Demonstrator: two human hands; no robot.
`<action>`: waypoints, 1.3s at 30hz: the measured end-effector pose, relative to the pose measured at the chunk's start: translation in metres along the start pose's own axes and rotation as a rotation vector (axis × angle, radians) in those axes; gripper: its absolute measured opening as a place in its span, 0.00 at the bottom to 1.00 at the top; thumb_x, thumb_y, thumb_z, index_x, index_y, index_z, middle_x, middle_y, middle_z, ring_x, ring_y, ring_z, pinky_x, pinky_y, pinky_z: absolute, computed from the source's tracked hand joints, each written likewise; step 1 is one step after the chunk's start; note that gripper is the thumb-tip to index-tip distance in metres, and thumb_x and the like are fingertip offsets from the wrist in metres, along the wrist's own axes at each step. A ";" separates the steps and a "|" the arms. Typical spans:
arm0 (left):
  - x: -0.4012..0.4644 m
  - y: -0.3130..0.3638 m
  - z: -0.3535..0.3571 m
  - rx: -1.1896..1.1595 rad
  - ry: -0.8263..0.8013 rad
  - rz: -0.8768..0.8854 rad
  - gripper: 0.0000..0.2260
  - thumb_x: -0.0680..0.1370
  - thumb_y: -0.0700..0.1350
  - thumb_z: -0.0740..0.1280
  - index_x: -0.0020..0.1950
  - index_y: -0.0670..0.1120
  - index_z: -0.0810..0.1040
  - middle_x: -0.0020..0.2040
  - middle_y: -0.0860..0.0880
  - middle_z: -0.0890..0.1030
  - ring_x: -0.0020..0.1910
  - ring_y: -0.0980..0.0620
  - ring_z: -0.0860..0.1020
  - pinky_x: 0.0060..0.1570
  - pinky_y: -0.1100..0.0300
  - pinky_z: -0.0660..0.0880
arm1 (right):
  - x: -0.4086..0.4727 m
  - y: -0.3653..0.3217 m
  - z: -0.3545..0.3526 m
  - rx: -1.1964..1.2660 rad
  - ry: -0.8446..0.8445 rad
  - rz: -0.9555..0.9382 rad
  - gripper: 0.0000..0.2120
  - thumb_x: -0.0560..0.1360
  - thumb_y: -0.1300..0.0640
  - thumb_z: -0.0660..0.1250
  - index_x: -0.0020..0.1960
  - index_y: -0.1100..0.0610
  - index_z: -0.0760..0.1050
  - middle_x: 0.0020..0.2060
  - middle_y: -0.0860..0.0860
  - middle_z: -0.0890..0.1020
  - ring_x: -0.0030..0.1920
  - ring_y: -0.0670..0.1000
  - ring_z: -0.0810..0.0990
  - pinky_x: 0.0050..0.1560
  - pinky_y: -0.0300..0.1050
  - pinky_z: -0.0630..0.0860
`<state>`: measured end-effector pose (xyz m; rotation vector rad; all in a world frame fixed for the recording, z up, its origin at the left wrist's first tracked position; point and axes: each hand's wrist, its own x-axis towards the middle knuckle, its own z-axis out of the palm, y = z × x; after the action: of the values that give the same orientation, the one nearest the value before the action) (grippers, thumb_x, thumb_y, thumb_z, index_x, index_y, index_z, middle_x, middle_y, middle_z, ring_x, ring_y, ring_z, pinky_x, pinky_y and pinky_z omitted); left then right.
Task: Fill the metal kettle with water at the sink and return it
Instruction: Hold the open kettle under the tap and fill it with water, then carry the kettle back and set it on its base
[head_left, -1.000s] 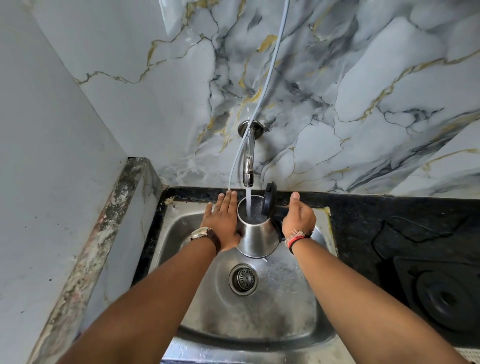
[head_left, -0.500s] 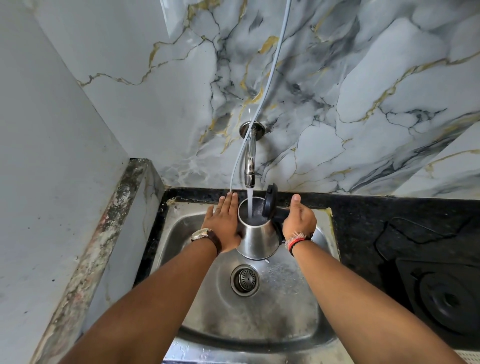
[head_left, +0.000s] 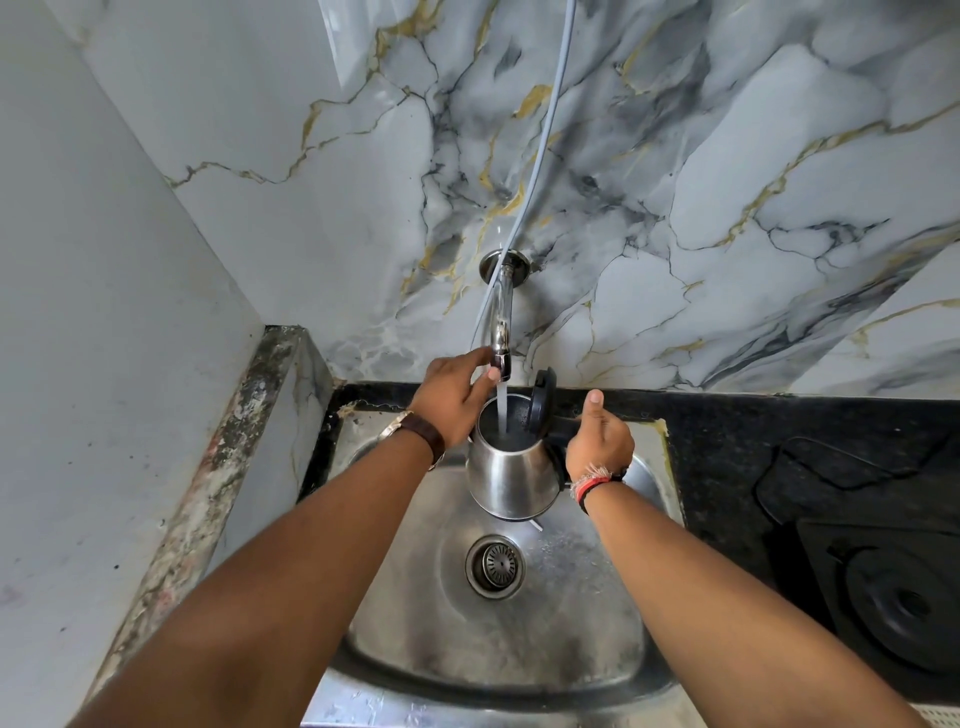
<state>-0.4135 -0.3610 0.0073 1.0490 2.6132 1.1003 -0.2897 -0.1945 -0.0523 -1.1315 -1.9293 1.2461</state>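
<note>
The metal kettle (head_left: 511, 475) is held over the sink (head_left: 519, 639) right under the tap (head_left: 501, 332), its black lid (head_left: 540, 400) flipped up and water (head_left: 502, 410) streaming into its open mouth. The right hand (head_left: 597, 441) is wrapped around the kettle's handle, thumb up. The left hand (head_left: 452, 397) reaches to the tap's end, fingers pinching its tip.
</note>
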 end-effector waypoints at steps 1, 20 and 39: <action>0.004 0.004 -0.001 -0.064 0.000 0.003 0.15 0.85 0.54 0.57 0.64 0.49 0.77 0.50 0.45 0.84 0.54 0.40 0.78 0.57 0.42 0.73 | 0.000 0.000 0.000 -0.004 0.000 -0.005 0.34 0.75 0.28 0.47 0.24 0.54 0.60 0.20 0.50 0.65 0.25 0.53 0.64 0.29 0.45 0.57; 0.026 0.025 0.011 -0.051 0.247 -0.347 0.20 0.69 0.63 0.77 0.43 0.55 0.69 0.40 0.55 0.78 0.37 0.57 0.76 0.31 0.57 0.67 | -0.004 0.006 0.003 -0.039 0.001 0.011 0.34 0.75 0.28 0.46 0.25 0.54 0.62 0.21 0.51 0.68 0.25 0.54 0.67 0.29 0.46 0.61; -0.092 0.056 0.078 0.350 -0.162 0.013 0.46 0.74 0.79 0.46 0.82 0.51 0.42 0.83 0.53 0.45 0.81 0.49 0.46 0.75 0.44 0.53 | -0.009 0.014 -0.110 0.012 0.125 0.030 0.38 0.77 0.32 0.49 0.37 0.63 0.81 0.34 0.62 0.83 0.38 0.64 0.80 0.42 0.56 0.78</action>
<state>-0.2854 -0.3458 -0.0259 1.1619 2.7250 0.5403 -0.1918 -0.1526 -0.0211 -1.2067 -1.8174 1.1722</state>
